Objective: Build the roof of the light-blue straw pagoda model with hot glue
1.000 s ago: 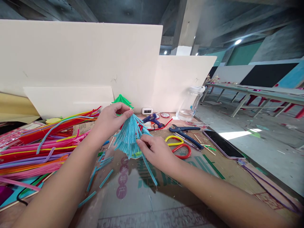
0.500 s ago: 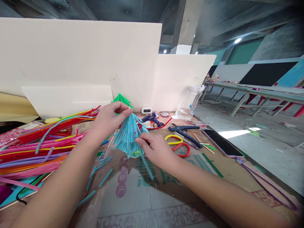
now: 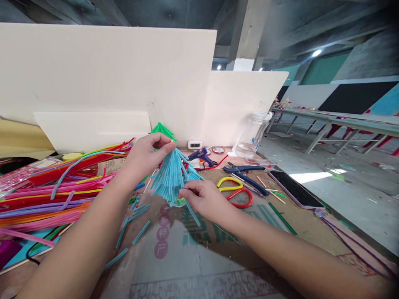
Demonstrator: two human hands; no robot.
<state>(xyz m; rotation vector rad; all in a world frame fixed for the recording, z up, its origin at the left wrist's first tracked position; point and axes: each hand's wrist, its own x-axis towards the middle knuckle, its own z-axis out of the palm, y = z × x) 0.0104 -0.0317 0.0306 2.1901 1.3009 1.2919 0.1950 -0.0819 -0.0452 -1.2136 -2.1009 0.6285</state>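
A light-blue tiered cone of pipe cleaners (image 3: 170, 178) stands in front of me, its strands fanning downward. My left hand (image 3: 156, 151) pinches its tip between thumb and fingers. Low on its right side, my right hand (image 3: 201, 197) has thumb and fingers closed on a blue pipe cleaner (image 3: 193, 214) whose end sticks out below. Behind the left hand shows a green pipe-cleaner cone (image 3: 162, 129), partly covered. Short cut blue pieces (image 3: 141, 231) lie on the table left of the cone.
Bundles of coloured pipe cleaners (image 3: 62, 191) fill the left side. To the right lie a blue glue gun (image 3: 202, 157), scissors with yellow and red handles (image 3: 241, 198), dark-blue pliers (image 3: 246, 169) and a phone (image 3: 296, 189). A water bottle (image 3: 251, 137) stands behind them, near white boards (image 3: 109, 74).
My right fingers have shifted slightly along the cone's lower right, and the protruding pipe cleaner end sits a little higher. The left hand keeps its pinch. The whole view has moved slightly.
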